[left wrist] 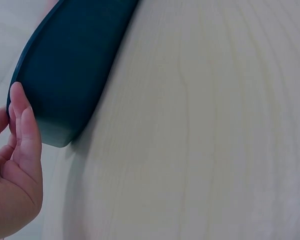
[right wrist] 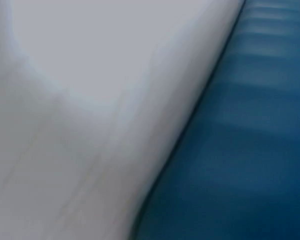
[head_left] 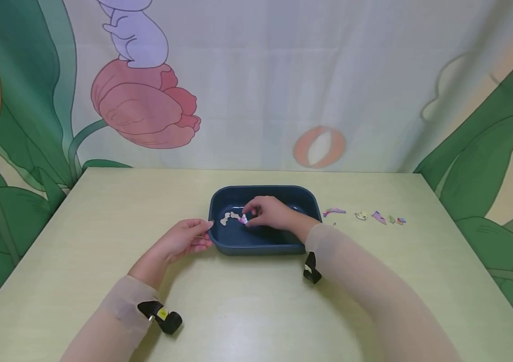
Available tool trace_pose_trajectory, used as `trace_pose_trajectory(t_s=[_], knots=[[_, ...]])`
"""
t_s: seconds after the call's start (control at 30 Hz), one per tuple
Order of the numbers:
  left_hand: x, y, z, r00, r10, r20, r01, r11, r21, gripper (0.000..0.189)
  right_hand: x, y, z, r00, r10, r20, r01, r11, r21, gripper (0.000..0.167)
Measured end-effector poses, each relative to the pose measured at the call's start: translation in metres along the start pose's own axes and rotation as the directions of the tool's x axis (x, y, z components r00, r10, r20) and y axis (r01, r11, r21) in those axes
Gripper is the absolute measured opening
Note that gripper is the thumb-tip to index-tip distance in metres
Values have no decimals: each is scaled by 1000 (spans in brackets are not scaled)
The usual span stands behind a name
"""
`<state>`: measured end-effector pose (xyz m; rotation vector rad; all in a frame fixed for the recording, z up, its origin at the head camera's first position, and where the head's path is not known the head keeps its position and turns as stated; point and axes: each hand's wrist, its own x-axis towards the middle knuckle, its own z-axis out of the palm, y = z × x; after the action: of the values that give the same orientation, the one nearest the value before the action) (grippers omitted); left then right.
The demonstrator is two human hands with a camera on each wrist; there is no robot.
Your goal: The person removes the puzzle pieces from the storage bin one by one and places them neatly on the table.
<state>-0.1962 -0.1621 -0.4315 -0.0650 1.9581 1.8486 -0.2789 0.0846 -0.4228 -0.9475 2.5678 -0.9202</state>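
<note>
A dark blue rectangular tray (head_left: 265, 250) stands on the table. My left hand (head_left: 188, 239) pinches its left rim between thumb and fingers, and the left wrist view shows that hand (left wrist: 20, 165) at the tray's edge (left wrist: 70, 75). Inside the tray, my right hand (head_left: 272, 213) holds a small pink-and-white piece (head_left: 243, 219) at its thumb and fingertips. Pale bone-shaped pieces (head_left: 225, 220) lie on the tray floor beside it. The right wrist view is blurred, showing the tray wall (right wrist: 240, 165) but no hand.
Right of the tray, small flat colourful pieces lie in a loose row on the pale table (head_left: 238, 311): a long purple one (head_left: 334, 211), a yellowish one (head_left: 361, 215), a purple one (head_left: 379, 217) and others. A printed curtain (head_left: 247, 100) hangs behind the table.
</note>
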Motion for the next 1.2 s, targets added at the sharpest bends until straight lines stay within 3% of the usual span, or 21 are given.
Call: trace_pose_trajectory(t_s=[0.5,1.2], knots=[[-1,3,-4,1000,4,-10,-4,999,34,31,-46,9,-35,991,39,-130,-36,999,26,29],[1,0,-2,1000,0,-2,0,1000,21,29,-96,26,-57,970,71,-232,-69,997,20,27]])
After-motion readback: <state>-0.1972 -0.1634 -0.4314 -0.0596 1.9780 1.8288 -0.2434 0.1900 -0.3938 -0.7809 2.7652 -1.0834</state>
